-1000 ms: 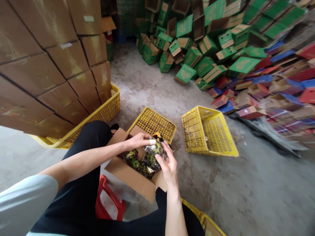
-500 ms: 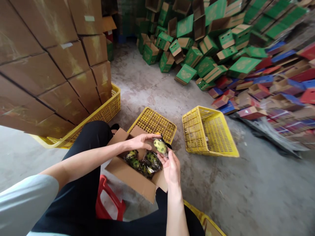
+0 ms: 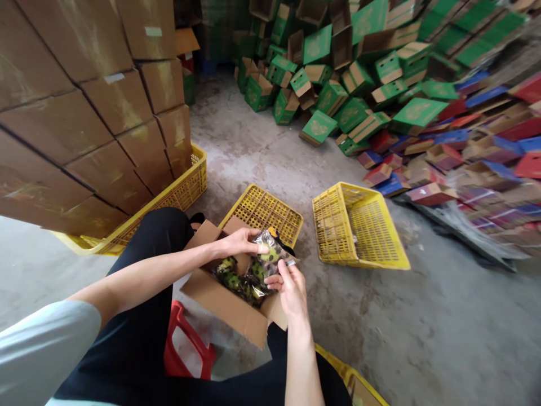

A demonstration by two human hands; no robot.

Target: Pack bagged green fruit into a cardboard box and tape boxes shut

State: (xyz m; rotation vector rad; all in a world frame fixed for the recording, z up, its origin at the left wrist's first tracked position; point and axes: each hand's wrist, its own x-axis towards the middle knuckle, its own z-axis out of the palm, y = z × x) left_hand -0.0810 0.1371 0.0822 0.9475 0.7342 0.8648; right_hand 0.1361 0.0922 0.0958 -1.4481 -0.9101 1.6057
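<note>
Over the far right corner of the open carton point(image 3: 226, 316), I hold a packet point(image 3: 270, 255) of glossy, crinkled clear film with a rounded, yellow-green, dark-spotted piece inside. The fingers of my left hand point(image 3: 237, 243) are nearly closed, pinching its left edge under the thumb; those of my right hand point(image 3: 292, 287) are half curled, gripping its lower right edge. Shiny, spotted packs point(image 3: 231, 281) lie heaped between the smooth cardboard walls. Beyond the carton's far edge sits a latticed yellow crate point(image 3: 265, 207).
</note>
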